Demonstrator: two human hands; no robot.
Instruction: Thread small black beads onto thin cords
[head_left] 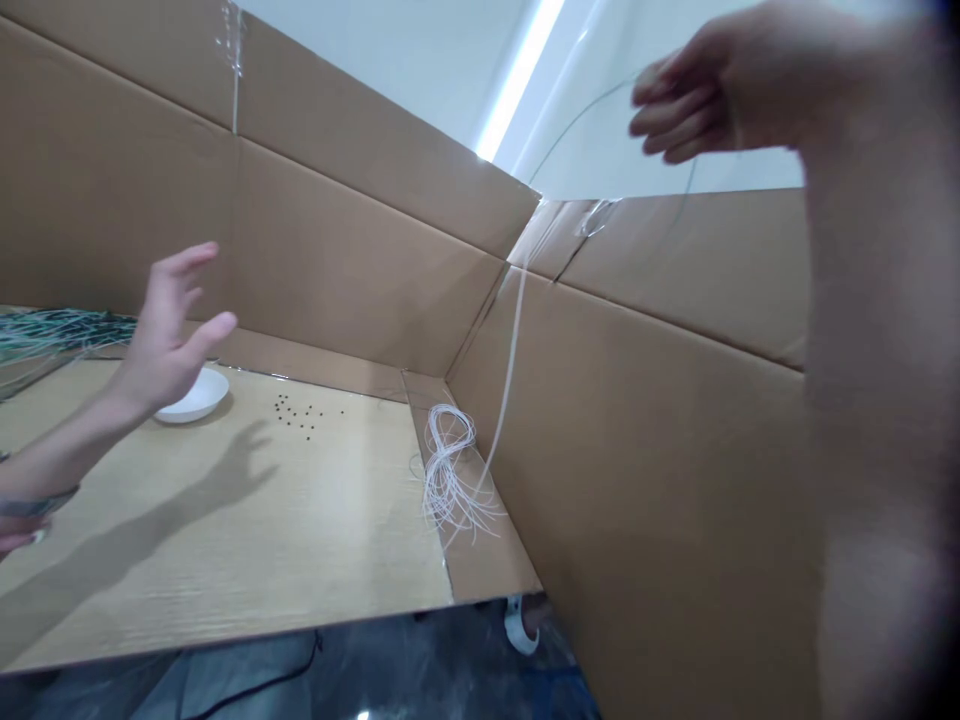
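Grey-green cord [577, 120] is pinched in my right hand [712, 90], which I see up above the top edge of the cardboard walls [637, 420], open air around it. The cord is thin and bows smoothly toward their corner; a tail dangles below my fingers. My left hand [169, 335], fingers spread, hovers above the table [337, 540], overlapping a white bowl [202, 397]. Beyond lie dark specks [306, 413] and a bundle of white strands [450, 490] near the right wall.
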